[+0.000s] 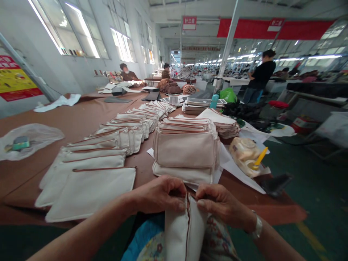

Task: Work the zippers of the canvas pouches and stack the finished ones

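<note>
Cream canvas pouch (185, 232), brown-zippered, pinched upright between both hands' grip.

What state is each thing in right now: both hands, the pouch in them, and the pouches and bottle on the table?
left hand: closed on the pouch's top edge.
right hand: closed on the same edge, opposite side.
pouch: upright over the lap, top seam parted.
laid-out pouches: flat, overlapping in a row.
stacked pouches: piled, zips shut.
plastic bottle: lying on its side on paper.
</note>
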Tool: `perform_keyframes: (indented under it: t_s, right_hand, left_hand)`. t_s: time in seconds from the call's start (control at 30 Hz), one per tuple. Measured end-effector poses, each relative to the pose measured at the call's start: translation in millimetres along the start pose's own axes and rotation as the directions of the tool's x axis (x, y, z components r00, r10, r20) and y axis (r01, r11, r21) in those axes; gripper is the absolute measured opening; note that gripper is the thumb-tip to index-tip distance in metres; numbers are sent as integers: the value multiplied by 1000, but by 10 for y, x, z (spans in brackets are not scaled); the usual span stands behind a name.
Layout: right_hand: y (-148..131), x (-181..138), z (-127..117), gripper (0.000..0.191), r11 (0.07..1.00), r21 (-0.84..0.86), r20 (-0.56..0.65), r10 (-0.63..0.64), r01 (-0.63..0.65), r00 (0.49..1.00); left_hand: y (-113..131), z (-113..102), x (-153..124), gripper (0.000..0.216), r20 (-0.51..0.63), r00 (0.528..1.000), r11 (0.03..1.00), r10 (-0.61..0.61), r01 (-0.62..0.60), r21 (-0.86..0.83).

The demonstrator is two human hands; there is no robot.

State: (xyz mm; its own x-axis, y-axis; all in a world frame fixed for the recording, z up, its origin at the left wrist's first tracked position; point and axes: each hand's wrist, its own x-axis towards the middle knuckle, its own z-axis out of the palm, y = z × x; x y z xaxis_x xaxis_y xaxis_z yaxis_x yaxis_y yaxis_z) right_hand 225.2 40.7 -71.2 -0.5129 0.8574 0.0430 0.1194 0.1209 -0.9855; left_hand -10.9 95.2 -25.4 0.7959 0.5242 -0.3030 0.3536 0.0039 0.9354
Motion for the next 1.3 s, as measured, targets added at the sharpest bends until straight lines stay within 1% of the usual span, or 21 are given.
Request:
perform_keyframes:
  t_s: [0.1, 0.17, 0.2, 0.27, 0.37, 0.43, 0.5, 0.53, 0.57, 0.6, 0.63, 0.67, 0.7, 0.73, 0.77, 0.8, 0.87, 0.93, 1.1, 1.23, 1.3]
  right_hand:
    - [-22, 9, 24, 17, 999, -37, -39, -23, 22, 999]
    - [-4, -1, 61, 11, 989, -142, -77, -50, 39, 996]
    - [8, -11, 80, 8, 977, -207, -91, -63, 43, 994]
    - [30, -38, 117, 9, 947, -318, -95, -82, 48, 992]
    - [57, -78, 179, 11, 874, -479, -77, -134, 81, 988]
    - [86, -90, 231, 12, 795, -594, -72, -206, 123, 976]
    - [129, -88, 287, 16, 726, -673, -87, -271, 144, 959]
    - [151, -83, 311, 17, 715, -687, -115, -288, 133, 951]
    - [169, -76, 332, 17, 729, -677, -161, -281, 102, 946]
    - [181, -69, 346, 17, 769, -637, -219, -249, 55, 943]
    - [183, -62, 355, 17, 830, -557, -279, -190, 2, 941]
    - [176, -57, 358, 19, 900, -434, -324, -111, -43, 940]
    - [161, -54, 357, 21, 959, -271, -340, -17, -81, 940]
    - [138, -53, 352, 24, 990, -90, -320, 76, -111, 944]
    - [111, -55, 345, 26, 988, 81, -274, 148, -130, 950]
    - [82, -59, 338, 27, 965, 221, -224, 192, -142, 956]
    - [26, -73, 323, 28, 904, 398, -152, 230, -154, 961]
    - [-12, -91, 306, 28, 869, 469, -122, 241, -158, 963]
    - [-4, -142, 259, 28, 857, 481, -57, 242, -186, 969]
    - [40, -171, 261, 23, 820, 544, -69, 257, -180, 964]
    - [39, -175, 269, 24, 821, 543, -85, 266, -179, 960]
  left_hand:
    - [-28, 73, 54, 30, -27, 996, 996, 86, -85, 32]
    - [-105, 135, 78, 26, -45, 992, 993, 114, -112, 32]
    - [-146, 164, 85, 23, -49, 992, 993, 113, -112, 26]
    - [-209, 212, 92, 20, -51, 994, 995, 96, -96, 10]
    - [-219, 254, 89, 19, -55, 995, 997, 78, -78, 10]
    - [-174, 271, 87, 18, -81, 993, 993, 91, -84, 80]
    - [-112, 294, 82, 15, -105, 986, 974, 133, -110, 195]
    - [-83, 311, 79, 15, -117, 979, 955, 165, -128, 269]
    - [-60, 331, 73, 16, -131, 971, 924, 199, -141, 355]
    - [-46, 355, 65, 18, -148, 961, 881, 236, -147, 450]
    - [-43, 382, 54, 20, -167, 948, 826, 272, -141, 546]
    - [-50, 410, 42, 21, -186, 934, 763, 305, -123, 634]
    - [-66, 438, 28, 22, -199, 922, 704, 332, -102, 703]
    - [-89, 465, 13, 23, -204, 912, 657, 356, -89, 748]
    - [-115, 490, -2, 21, -205, 901, 628, 383, -91, 773]
    - [-142, 510, -17, 19, -202, 890, 615, 409, -105, 782]
    - [-189, 538, -45, 18, -198, 869, 609, 453, -139, 781]
    - [-221, 549, -69, 18, -183, 858, 583, 479, -156, 797]
    - [-229, 556, -117, 11, -139, 838, 429, 528, -122, 895]
    - [-155, 580, -138, 8, -71, 837, 303, 542, -115, 946]
    - [-105, 599, -137, 9, -40, 846, 243, 532, -107, 964]
